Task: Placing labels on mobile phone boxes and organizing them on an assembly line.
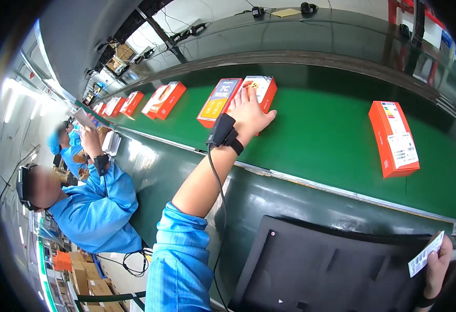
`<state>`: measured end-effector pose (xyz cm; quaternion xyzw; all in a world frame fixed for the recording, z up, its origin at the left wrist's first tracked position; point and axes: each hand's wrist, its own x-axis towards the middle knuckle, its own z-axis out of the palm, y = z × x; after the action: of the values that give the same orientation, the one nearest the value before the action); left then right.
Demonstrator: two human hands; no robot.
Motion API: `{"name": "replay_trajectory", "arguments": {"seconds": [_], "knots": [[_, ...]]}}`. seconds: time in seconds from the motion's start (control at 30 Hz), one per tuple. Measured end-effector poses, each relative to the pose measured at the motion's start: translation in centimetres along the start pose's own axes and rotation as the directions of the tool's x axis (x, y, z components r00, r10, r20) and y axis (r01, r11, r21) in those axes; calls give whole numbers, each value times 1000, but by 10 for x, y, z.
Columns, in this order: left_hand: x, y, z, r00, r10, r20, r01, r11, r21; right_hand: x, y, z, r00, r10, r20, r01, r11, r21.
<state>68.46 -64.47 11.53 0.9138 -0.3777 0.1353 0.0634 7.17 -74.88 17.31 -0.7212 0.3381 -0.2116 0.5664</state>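
**Fanned out wide!**

Our left hand (250,115) spreads over a red box (264,89), far on the green belt (319,130); it looks light, stiff, best gripped by its sides. Near right, our right hand (438,266) pinches a white label sheet (423,257).

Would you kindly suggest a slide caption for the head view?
Left hand over an orange-red box on a green surface; right hand holding a white printed sheet.

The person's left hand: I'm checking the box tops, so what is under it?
Beneath the left hand is an orange-red box, with the far part of its pictured top showing. Most of the nearer part is covered by the hand and cannot be seen, nor can anything inside.
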Motion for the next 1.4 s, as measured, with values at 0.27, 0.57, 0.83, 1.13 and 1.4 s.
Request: {"name": "replay_trajectory", "arguments": {"seconds": [0.27, 0.57, 0.83, 1.13, 1.4], "knots": [[-31, 4, -34, 990, 134, 52, -125, 981, -149, 4, -10, 31, 999, 0, -35, 3, 995, 98], [40, -165, -27, 995, 93, -47, -102, 963, -250, 20, -32, 69, 995, -104, -2, 104, 990, 96], [33, -103, -23, 990, -25, 137, 31, 998, -48, 22, -35, 75, 996, -84, 10, 84, 995, 61], [27, -91, -8, 975, -148, 166, 160, 985, -63, 28, -50, 94, 992, -109, 70, 116, 988, -98], [35, -147, -7, 870, -143, 472, 479, 18, -877, 31, -51, 115, 982, -108, 156, 82, 983, 162]]}}
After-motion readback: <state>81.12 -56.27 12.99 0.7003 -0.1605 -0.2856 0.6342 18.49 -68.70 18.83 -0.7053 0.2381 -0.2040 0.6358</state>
